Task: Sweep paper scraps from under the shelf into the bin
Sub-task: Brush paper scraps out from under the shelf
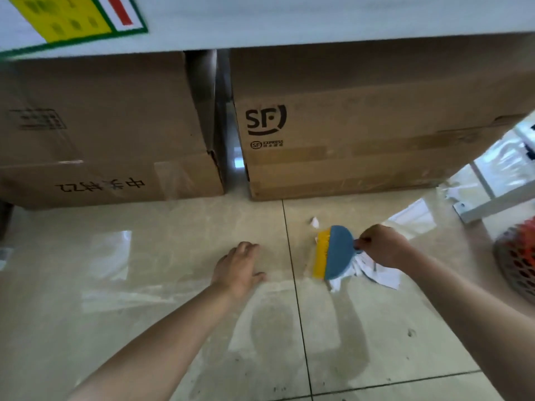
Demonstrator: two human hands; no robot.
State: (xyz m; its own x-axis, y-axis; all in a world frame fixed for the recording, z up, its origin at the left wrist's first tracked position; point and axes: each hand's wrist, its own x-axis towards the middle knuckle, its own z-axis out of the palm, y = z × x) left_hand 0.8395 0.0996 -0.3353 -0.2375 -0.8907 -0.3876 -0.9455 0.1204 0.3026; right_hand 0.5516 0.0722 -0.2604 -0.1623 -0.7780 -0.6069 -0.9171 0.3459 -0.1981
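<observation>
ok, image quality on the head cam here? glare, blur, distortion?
Head view: glare patches on the glossy floor left of the left hand and near the shelf leg; motion blur smears the sign at top left and the basket at the right edge; wide-angle bending tilts the boxes; brush and scraps in the right hand are fairly sharp.

Right hand grips the small blue brush by its handle, yellow bristles down on the tiled floor. White paper scraps bunch just right of the brush, under the hand; one stray scrap sits just beyond it. Left hand lies flat on the tile, fingers spread. Far side, two cardboard boxes under a white shelf. A mesh basket at the right edge.
</observation>
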